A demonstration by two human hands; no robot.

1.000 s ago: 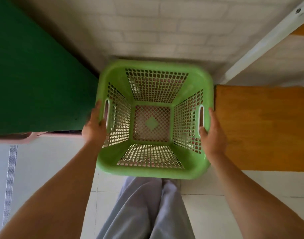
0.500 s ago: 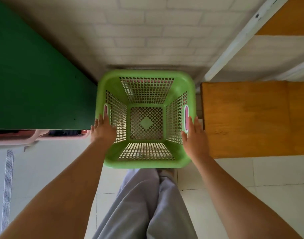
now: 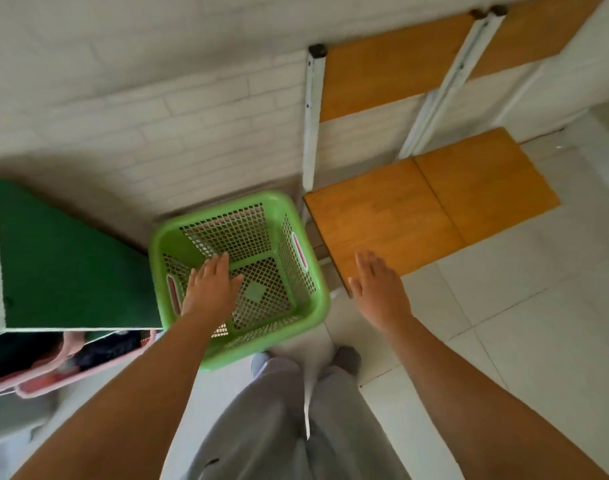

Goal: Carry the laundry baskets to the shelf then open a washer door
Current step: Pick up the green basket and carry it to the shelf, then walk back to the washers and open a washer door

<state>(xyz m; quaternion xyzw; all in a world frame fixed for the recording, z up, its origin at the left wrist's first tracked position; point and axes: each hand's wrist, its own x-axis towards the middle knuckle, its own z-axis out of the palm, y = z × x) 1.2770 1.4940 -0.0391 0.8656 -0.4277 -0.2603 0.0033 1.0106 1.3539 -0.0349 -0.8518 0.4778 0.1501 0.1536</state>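
A green perforated laundry basket (image 3: 306,268) stands empty on the floor against the brick wall, between a green surface and a wooden shelf. Pink shows through its side handle slots. My left hand (image 3: 211,289) hovers over the basket's left side, fingers apart, holding nothing. My right hand (image 3: 379,292) is open to the right of the basket, over the front edge of the low wooden shelf board (image 3: 431,209). Neither hand touches the basket.
A green-topped surface (image 3: 60,265) is at the left, with a pink basket (image 3: 54,375) holding dark clothes under it. The shelf has white metal posts (image 3: 311,116) and an upper wooden board (image 3: 393,60). White tiled floor (image 3: 524,341) lies to the right. My grey trouser legs are below.
Both hands have let go of the basket's handles and pulled back, open. The basket now rests on the floor, and the view has swung to the right, showing more of the shelf.
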